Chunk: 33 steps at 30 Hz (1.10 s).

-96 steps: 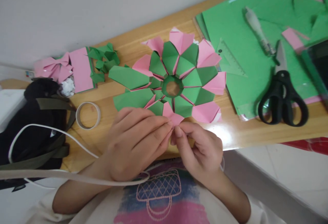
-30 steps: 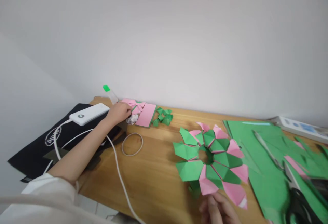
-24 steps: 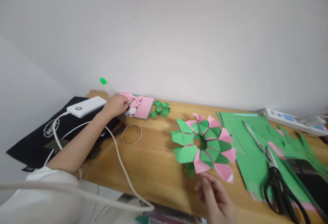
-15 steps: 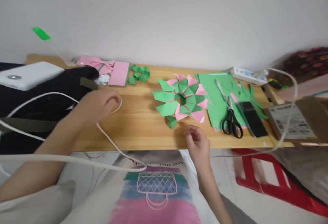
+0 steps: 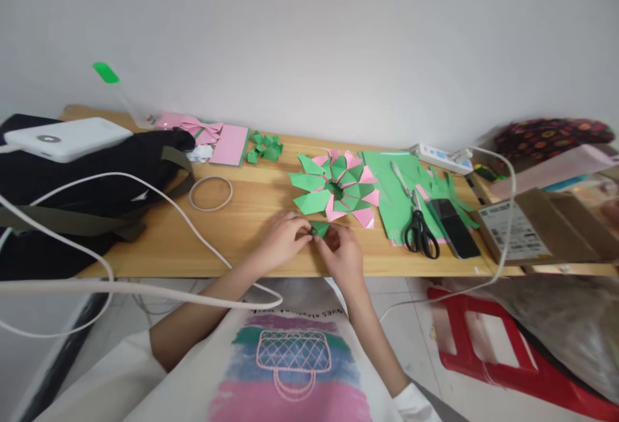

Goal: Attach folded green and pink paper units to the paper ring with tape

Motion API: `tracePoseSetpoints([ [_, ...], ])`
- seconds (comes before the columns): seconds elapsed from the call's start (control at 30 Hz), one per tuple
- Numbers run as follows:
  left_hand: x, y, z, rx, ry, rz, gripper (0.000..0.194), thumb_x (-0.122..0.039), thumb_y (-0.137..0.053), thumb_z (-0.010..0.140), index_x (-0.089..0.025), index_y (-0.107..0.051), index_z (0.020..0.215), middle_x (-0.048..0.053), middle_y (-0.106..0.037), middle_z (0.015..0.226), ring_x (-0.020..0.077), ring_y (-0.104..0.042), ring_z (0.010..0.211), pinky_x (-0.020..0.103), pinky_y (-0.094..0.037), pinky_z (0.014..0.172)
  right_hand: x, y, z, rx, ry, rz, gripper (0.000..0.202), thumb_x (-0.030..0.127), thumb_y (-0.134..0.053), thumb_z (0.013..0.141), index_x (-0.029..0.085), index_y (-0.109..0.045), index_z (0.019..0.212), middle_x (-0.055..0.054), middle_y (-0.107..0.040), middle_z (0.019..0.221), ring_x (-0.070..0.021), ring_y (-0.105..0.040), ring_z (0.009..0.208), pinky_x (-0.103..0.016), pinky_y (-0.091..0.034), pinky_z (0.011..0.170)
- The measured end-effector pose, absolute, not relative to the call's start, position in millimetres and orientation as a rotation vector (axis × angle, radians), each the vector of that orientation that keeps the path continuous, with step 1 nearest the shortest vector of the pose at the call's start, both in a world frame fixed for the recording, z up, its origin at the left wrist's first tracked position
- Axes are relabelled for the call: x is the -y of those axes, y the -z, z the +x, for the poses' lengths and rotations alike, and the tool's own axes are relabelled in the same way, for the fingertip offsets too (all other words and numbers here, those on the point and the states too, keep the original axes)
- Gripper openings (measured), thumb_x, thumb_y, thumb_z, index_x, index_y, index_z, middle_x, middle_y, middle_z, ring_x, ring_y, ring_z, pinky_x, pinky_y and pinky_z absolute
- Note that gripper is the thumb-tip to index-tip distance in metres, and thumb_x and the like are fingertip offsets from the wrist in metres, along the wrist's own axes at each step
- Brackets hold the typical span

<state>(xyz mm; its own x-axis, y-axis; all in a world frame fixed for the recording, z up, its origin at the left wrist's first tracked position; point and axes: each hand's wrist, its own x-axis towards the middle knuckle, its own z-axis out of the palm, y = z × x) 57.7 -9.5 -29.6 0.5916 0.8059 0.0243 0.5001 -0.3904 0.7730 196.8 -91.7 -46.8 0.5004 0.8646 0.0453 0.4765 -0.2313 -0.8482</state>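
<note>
Between my two hands is a small folded green paper piece [image 5: 319, 228], at the near side of the paper ring. My left hand [image 5: 286, 239] pinches its left side, and my right hand [image 5: 342, 251] grips its right side with thumb and fingers. Just beyond them lies a ring of folded green and pink paper [image 5: 309, 182], with pointed petals and a hole in the middle. A roll of tape [image 5: 230, 194] lies flat to the left of my left hand. Several small folded green pieces [image 5: 264, 148] sit in a group farther back.
Right of the ring are green sheets [image 5: 387, 196], black-handled scissors [image 5: 420, 232], a phone [image 5: 454, 229], a power strip [image 5: 442, 158] and a cardboard box [image 5: 556, 222]. Pink paper [image 5: 231, 145] is at the back left. A black bag [image 5: 97, 183] carries a white power bank [image 5: 70, 138]; a white cable [image 5: 203, 235] hangs nearby.
My left hand has left the tape roll and come right to the small green piece. My right hand has moved left and now grips it too. The view has shifted slightly.
</note>
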Motion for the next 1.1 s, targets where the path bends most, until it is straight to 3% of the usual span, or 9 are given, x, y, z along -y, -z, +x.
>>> tracePoseSetpoints([
  [0.2,19.9,26.8,50.8,-0.840,-0.438,1.748,0.009,-0.021,-0.061,0.077,-0.016,-0.068,0.075,0.004,-0.069,0.075,0.0176,-0.064,0.071,0.029,-0.051,0.067,118.7,47.9,194.9,0.953,-0.812,-1.635,0.039,0.042,-0.072,0.071,0.021,-0.060,0.101,-0.005,-0.069,0.089,-0.0182,-0.063,0.075,-0.032,-0.051,0.069],
  [0.33,27.5,26.5,52.1,-0.767,-0.459,1.600,0.010,-0.025,-0.064,0.072,-0.015,-0.066,0.074,0.004,-0.069,0.072,0.0166,-0.064,0.069,0.028,-0.051,0.068,127.1,43.6,191.3,0.840,-0.885,-1.503,0.038,0.038,-0.077,0.069,0.021,-0.061,0.100,-0.004,-0.071,0.088,-0.0175,-0.065,0.076,-0.031,-0.051,0.070],
  [0.47,28.9,20.8,52.1,-0.740,-0.525,1.535,0.013,-0.027,-0.066,0.068,-0.016,-0.061,0.070,0.001,-0.064,0.067,0.0148,-0.060,0.065,0.027,-0.049,0.065,125.8,35.5,190.3,0.731,-1.003,-1.361,0.043,0.036,-0.084,0.061,0.021,-0.061,0.094,0.000,-0.070,0.073,-0.0155,-0.064,0.065,-0.028,-0.050,0.063],
  [0.67,30.8,-1.4,44.3,-0.689,-0.467,1.537,0.014,-0.028,-0.069,0.067,-0.017,-0.061,0.071,0.000,-0.064,0.070,0.0145,-0.059,0.069,0.027,-0.049,0.069,125.2,21.1,190.6,0.462,-1.238,-1.170,0.039,0.050,-0.080,0.064,0.021,-0.065,0.084,0.002,-0.068,0.071,-0.0119,-0.062,0.062,-0.023,-0.049,0.057],
  [0.83,31.3,-16.4,39.2,-0.650,-0.363,1.613,0.008,-0.024,-0.069,0.068,-0.017,-0.068,0.073,0.002,-0.069,0.075,0.0166,-0.062,0.074,0.028,-0.048,0.074,130.6,17.1,189.8,0.300,-1.320,-1.099,0.033,0.036,-0.086,0.059,0.023,-0.067,0.082,0.003,-0.069,0.069,-0.0111,-0.061,0.061,-0.023,-0.049,0.058],
  [0.97,29.3,-29.1,-16.5,-0.831,-0.461,1.760,0.013,-0.027,-0.062,0.077,-0.020,-0.072,0.083,0.005,-0.073,0.097,0.0197,-0.064,0.094,0.030,-0.047,0.086,136.4,14.7,193.0,0.244,-1.252,-1.089,0.035,0.033,-0.087,0.058,0.025,-0.069,0.086,0.006,-0.069,0.072,-0.0091,-0.061,0.063,-0.020,-0.049,0.061],
  [1.1,42.3,-25.5,-101.2,-1.238,-0.505,1.564,0.014,-0.031,-0.058,0.078,-0.022,-0.068,0.074,-0.002,-0.069,0.076,0.0130,-0.058,0.067,0.023,-0.043,0.066,139.0,16.4,197.8,0.267,-1.136,-1.104,0.041,0.028,-0.088,0.056,0.026,-0.070,0.093,0.006,-0.068,0.070,-0.0090,-0.060,0.063,-0.021,-0.049,0.062],
])
